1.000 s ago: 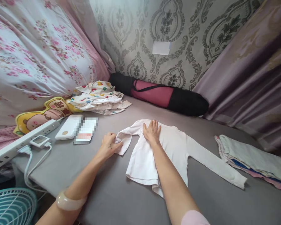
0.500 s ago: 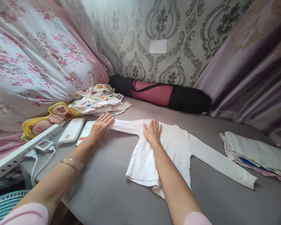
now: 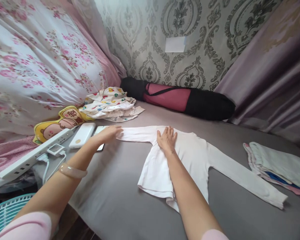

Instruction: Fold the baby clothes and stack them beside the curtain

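A white long-sleeved shirt (image 3: 190,156) lies spread on the grey surface, both sleeves stretched out sideways and its lower hem rumpled. At the cuff of the left-hand sleeve, my left hand (image 3: 110,134) is seen from the side, fingers closed around the cuff's edge; the thumb is partly hidden. My right hand (image 3: 167,140) rests flat with fingers spread on the shirt near the shoulder, and its forearm covers part of the shirt's front. Just behind my left hand lies a phone (image 3: 100,146), partly covered by the hand.
A white power bank (image 3: 82,136) and a power strip (image 3: 37,155) with plugs lie at left, near a yellow cushion (image 3: 50,130). Patterned clothes (image 3: 110,105) are heaped behind. A black-and-red long bag (image 3: 167,98) lies along the wall. Folded clothes (image 3: 280,160) are stacked at right.
My left hand has gone from lying flat by the cuff to a side-on position with fingers closing on it. My right hand stays on the shirt. The view has shifted slightly left.
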A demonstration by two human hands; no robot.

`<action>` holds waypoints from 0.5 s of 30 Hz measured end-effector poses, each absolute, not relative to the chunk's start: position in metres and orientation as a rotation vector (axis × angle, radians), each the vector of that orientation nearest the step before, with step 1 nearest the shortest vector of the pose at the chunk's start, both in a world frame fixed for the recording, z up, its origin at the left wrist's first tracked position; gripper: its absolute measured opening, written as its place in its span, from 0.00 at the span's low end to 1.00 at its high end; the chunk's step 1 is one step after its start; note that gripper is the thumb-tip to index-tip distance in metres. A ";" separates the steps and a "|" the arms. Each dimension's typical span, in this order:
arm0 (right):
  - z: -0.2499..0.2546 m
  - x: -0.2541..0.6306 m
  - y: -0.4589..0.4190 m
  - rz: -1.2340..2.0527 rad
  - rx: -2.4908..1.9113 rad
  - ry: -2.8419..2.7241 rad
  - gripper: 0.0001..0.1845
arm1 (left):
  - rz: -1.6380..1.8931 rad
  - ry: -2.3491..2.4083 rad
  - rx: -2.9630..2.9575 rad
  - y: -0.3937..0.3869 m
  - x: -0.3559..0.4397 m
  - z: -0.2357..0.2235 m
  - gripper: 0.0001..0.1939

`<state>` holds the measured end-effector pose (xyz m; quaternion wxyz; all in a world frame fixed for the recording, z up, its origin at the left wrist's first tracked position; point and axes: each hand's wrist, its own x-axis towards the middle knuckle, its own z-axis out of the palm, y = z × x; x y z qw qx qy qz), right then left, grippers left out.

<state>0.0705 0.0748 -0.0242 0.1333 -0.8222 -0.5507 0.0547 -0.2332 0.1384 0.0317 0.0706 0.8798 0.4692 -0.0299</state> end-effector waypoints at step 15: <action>-0.025 0.070 0.077 0.137 -2.413 -1.604 0.39 | 0.076 1.782 2.510 0.164 -0.212 0.011 0.13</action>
